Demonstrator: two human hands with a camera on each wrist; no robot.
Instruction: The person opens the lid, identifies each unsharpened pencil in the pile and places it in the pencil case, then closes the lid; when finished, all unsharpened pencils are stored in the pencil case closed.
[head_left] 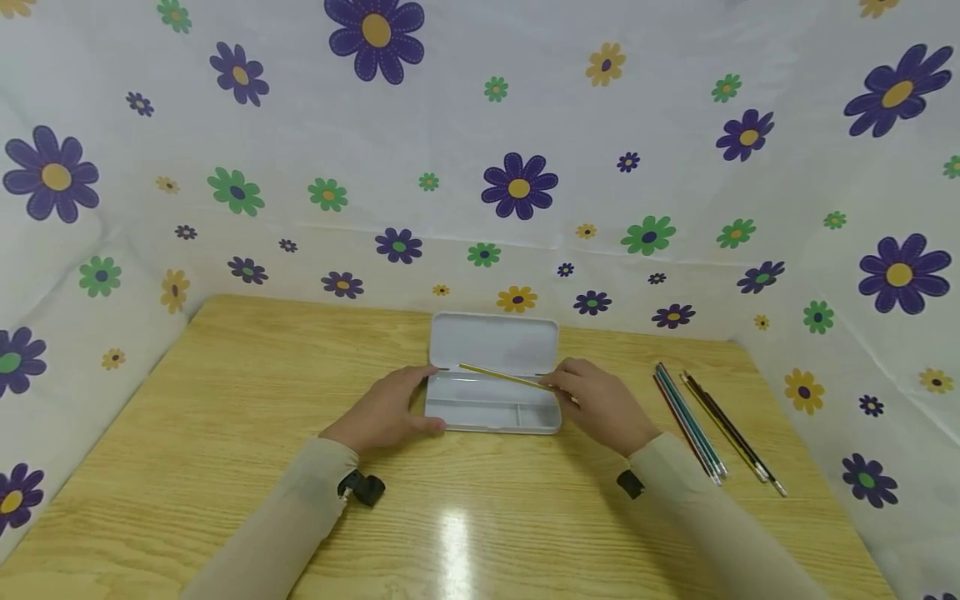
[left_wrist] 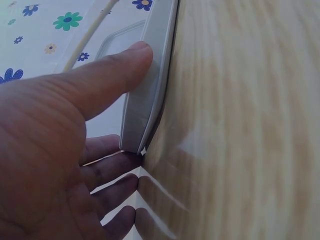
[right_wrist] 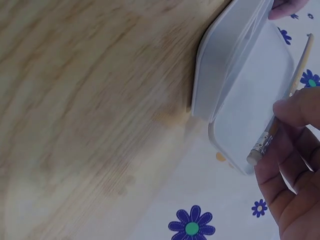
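Note:
A pale grey pencil case (head_left: 471, 414) lies on the table with its lid (head_left: 495, 342) raised at the back. My left hand (head_left: 386, 408) holds its left end, the thumb (left_wrist: 125, 67) against the front wall and the other fingers round the end. Between thumb and fingers my right hand (head_left: 600, 404) pinches a yellow pencil (head_left: 498, 374) near its eraser end (right_wrist: 255, 156). That pencil slants over the case's back compartment, its far end towards the left. A divider splits off a small compartment (head_left: 538, 414) at the front right; no pencil shows inside the case.
To the right of my right hand, several red and green pencils (head_left: 688, 423) lie together on the wooden table (head_left: 247, 375). Beside them lie several black and yellow pencils (head_left: 733, 429). A flower-patterned white cloth (head_left: 420, 150) hangs behind the table and along both sides.

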